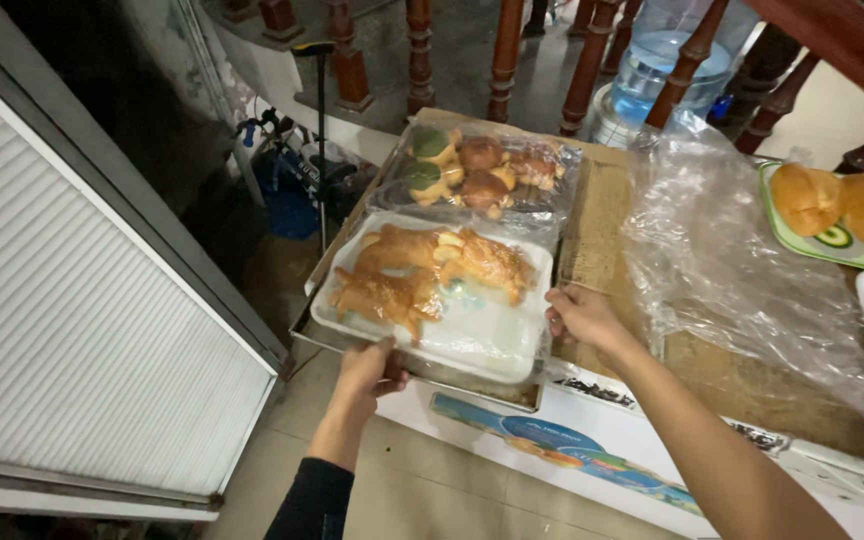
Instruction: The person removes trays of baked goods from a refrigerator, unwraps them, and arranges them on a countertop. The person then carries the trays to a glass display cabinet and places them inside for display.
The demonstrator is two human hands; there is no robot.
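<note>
The one camera sits on the person's head and looks down and forward, close enough to show both arms reaching out to the flat silver metal tray [324, 338] on the brown cardboard-covered table [602, 240].

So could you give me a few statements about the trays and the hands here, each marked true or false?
1. The left hand grips the near edge of the white tray of golden animal-shaped buns. True.
2. The right hand rests on the water bottle. False: it holds the white tray's right edge.
3. The buns with green tops sit under clear plastic wrap. True.
4. The green tray at the right is empty. False: it carries round buns.
</note>
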